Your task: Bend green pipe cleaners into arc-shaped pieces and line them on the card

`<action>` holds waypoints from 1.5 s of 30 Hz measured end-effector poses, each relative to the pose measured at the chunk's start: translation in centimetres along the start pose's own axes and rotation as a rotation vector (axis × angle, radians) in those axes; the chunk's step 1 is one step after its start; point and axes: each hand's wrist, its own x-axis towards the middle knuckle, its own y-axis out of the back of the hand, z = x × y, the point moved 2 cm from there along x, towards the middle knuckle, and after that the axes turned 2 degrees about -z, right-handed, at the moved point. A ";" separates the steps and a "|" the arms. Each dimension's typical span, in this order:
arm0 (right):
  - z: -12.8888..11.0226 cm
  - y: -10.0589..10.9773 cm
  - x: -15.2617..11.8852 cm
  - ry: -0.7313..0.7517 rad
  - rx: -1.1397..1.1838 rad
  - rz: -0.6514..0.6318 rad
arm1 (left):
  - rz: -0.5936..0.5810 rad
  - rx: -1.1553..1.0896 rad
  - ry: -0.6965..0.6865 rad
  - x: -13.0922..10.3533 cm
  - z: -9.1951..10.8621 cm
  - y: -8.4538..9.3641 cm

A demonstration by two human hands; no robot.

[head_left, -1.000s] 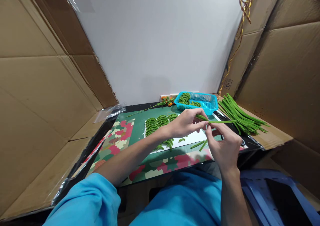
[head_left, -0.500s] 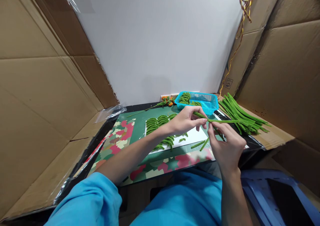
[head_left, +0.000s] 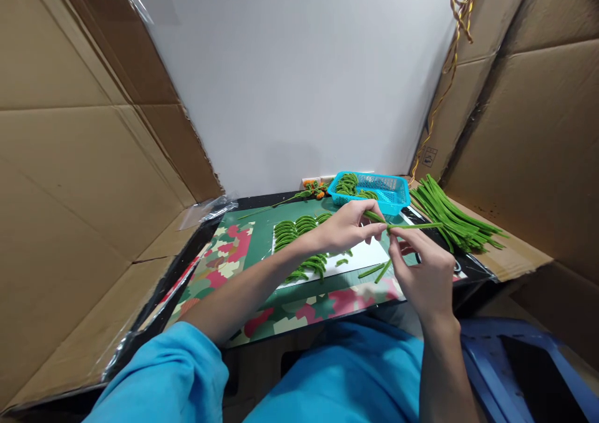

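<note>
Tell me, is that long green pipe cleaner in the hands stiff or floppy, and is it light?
The green pipe cleaner seems fairly stiff, since its free end juts out nearly straight. It can probably bend and keep a shape: similar-looking curved green pieces lie on the white sheet. It's likely very light, being so thin.

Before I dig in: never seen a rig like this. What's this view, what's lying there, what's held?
No machine here: these are a person's two bare hands, seen by one head-worn camera looking forward and down. The left hand and right hand pinch thin green strips; their exact number is unclear. Below lies a green mat with a camouflage-patterned border, bearing a white rectangular sheet with rows of curved green pieces. Behind stands a bright-blue perforated plastic basket; rightward, a bundle of long green strips.
</note>
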 end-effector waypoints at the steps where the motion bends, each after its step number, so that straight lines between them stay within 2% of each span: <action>1: 0.1 0.0 0.0 0.004 0.012 -0.015 | 0.002 -0.006 0.005 0.0 0.0 0.1; 5: 0.4 0.4 0.1 0.043 0.054 -0.043 | -0.033 -0.044 0.004 0.2 -0.1 0.6; 10: 0.2 1.1 0.0 0.075 0.013 0.053 | -0.073 -0.130 0.004 0.4 -0.3 0.8; 14: 0.0 0.9 0.0 0.032 -0.055 0.090 | -0.048 -0.106 0.015 0.2 -0.1 0.3; 31: -0.3 0.4 -0.3 -0.098 -0.176 0.035 | 0.015 0.120 0.034 -0.3 0.0 -0.8; 37: -0.1 0.2 -0.2 -0.102 -0.147 0.096 | 0.021 0.057 0.037 -0.1 -0.3 -0.6; 40: -0.2 0.3 -0.1 -0.070 -0.097 0.157 | 0.012 -0.022 0.061 0.0 0.0 -0.4; 45: -0.2 0.4 -0.2 0.093 -0.069 0.254 | -0.038 -0.151 0.084 0.0 0.5 -0.4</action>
